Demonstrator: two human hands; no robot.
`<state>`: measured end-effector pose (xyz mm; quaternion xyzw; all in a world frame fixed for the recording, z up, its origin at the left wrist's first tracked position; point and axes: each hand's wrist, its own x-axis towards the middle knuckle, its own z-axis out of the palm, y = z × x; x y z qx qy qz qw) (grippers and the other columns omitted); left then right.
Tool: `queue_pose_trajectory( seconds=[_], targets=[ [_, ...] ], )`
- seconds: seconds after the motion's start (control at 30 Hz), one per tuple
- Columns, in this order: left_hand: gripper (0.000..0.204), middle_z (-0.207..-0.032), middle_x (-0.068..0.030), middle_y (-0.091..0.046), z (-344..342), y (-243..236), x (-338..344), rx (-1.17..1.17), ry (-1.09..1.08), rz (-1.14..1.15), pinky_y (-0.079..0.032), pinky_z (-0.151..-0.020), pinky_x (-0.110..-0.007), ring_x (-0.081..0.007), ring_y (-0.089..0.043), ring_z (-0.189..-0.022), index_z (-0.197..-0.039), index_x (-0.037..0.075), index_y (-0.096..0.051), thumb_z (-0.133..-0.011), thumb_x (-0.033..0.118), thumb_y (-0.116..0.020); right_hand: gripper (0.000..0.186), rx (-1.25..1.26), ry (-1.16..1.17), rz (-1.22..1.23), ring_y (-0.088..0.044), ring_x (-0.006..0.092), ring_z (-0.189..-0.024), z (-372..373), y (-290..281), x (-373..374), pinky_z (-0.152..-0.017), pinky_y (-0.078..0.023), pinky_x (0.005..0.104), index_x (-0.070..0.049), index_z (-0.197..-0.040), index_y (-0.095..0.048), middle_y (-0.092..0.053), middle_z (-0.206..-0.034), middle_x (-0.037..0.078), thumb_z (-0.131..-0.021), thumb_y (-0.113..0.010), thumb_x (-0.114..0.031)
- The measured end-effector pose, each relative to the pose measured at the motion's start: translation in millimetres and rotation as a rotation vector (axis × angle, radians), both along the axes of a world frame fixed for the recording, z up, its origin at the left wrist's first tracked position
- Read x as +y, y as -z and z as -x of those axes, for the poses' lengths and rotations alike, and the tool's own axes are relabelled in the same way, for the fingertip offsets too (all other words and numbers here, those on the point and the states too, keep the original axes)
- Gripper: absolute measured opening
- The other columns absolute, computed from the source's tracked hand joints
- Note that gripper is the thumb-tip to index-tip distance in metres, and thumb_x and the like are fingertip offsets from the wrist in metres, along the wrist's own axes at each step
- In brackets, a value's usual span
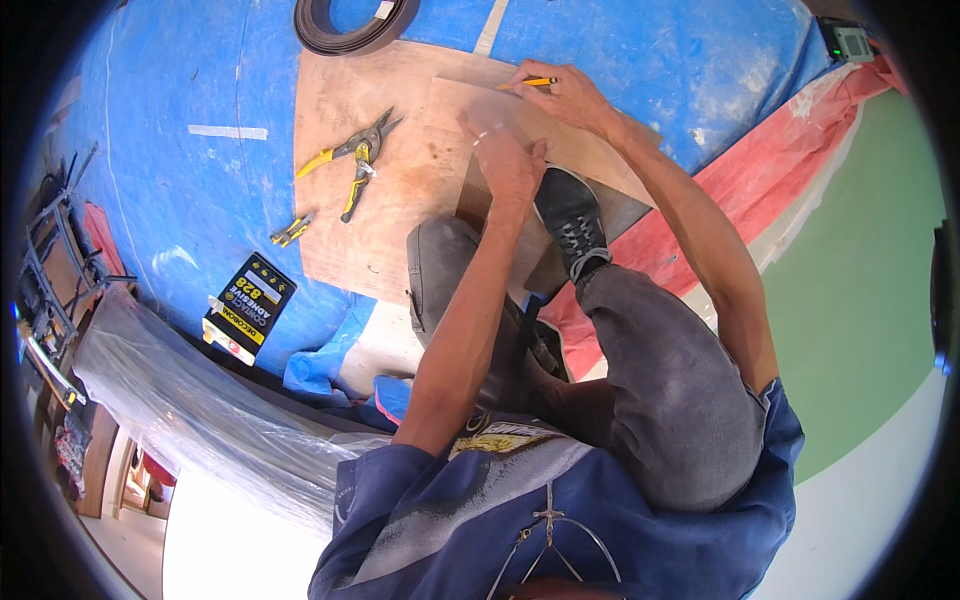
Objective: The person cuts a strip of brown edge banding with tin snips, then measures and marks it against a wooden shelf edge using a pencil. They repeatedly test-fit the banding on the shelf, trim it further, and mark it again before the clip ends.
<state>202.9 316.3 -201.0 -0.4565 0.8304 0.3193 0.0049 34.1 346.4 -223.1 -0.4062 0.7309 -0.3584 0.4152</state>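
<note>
Yellow pencil (541,81) clasped in the grip of your right hand (572,97), you are working near the far edge of the plywood (422,158) beside your left hand (507,165), whose grip is showing too blurred to tell, and should be keeping the pencil steady and the plywood braced.

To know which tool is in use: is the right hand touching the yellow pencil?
Touching. The head view shows the yellow pencil held in the right hand, with no visible gap.
</note>
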Motion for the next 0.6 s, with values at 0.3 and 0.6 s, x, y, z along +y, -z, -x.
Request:
queue_pose_trajectory(
  seconds=[0.3, 0.6],
  targets=[
    [0.087, -0.153, -0.0335, -0.017, 2.3, -6.6, -1.3, -0.023, 0.021, 0.021, -0.035, -0.114, -0.054, -0.0513, -0.012, -0.146, -0.134, -0.012, -0.04, -0.072, 0.026, -0.087, 0.027, 0.038, -0.018, 0.078, -0.07, 0.0339, -0.091, 2.4, -9.6, -4.7, -0.08, -0.054, 0.0414, -0.016, -0.105, -0.071, -0.076, -0.099, 0.008, -0.092, -0.059, -0.037],
    [0.097, -0.151, -0.0303, -0.023, -1.0, -2.5, -2.4, 0.005, 0.065, 0.104, -0.038, -0.112, -0.057, -0.0514, -0.017, -0.144, -0.138, -0.009, -0.038, -0.067, 0.031, -0.091, 0.027, 0.057, -0.048, 0.049, -0.069, 0.0346, -0.086, 7.6, -15.6, -1.8, -0.078, -0.053, 0.044, -0.014, -0.102, -0.069, -0.074, -0.094, 0.011, -0.088, -0.058, -0.034]
  ],
)
